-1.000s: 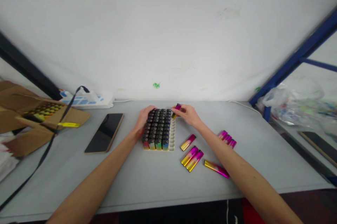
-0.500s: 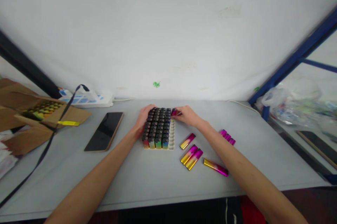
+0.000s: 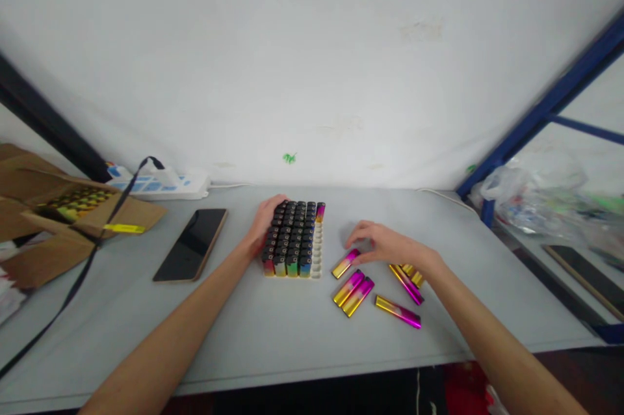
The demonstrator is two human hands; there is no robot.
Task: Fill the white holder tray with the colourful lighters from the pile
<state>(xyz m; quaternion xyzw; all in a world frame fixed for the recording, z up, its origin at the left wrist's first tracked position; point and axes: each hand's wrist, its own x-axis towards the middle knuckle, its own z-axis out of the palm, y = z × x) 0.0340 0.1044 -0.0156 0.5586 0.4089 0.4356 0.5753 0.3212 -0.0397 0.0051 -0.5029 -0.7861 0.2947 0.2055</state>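
Observation:
Several black-topped lighters (image 3: 291, 239) stand upright in packed rows in a white tray (image 3: 316, 265). My left hand (image 3: 264, 223) grips the left side of this block, fingers curled toward its far corner. In the tray's right-hand column, a magenta-and-gold lighter (image 3: 320, 212) stands at the far end, with bare sockets in front of it. My right hand (image 3: 377, 242) hovers above the table, fingers apart and holding nothing. Its thumb is close to the magenta end of a lying lighter (image 3: 345, 263); I cannot tell whether they touch. Two more lighters (image 3: 353, 293) lie side by side nearer me.
One lighter (image 3: 398, 311) lies at the front right, and others (image 3: 407, 281) sit partly under my right wrist. On the left are a phone (image 3: 192, 244), an open cardboard box (image 3: 80, 207), a dark strap (image 3: 88, 272) and a power strip (image 3: 170, 187). A blue frame (image 3: 526, 116) stands right.
My right hand has let go of the magenta-and-gold lighter at the tray's far right corner and moved right and toward me, over the loose lighters. My left hand stays put.

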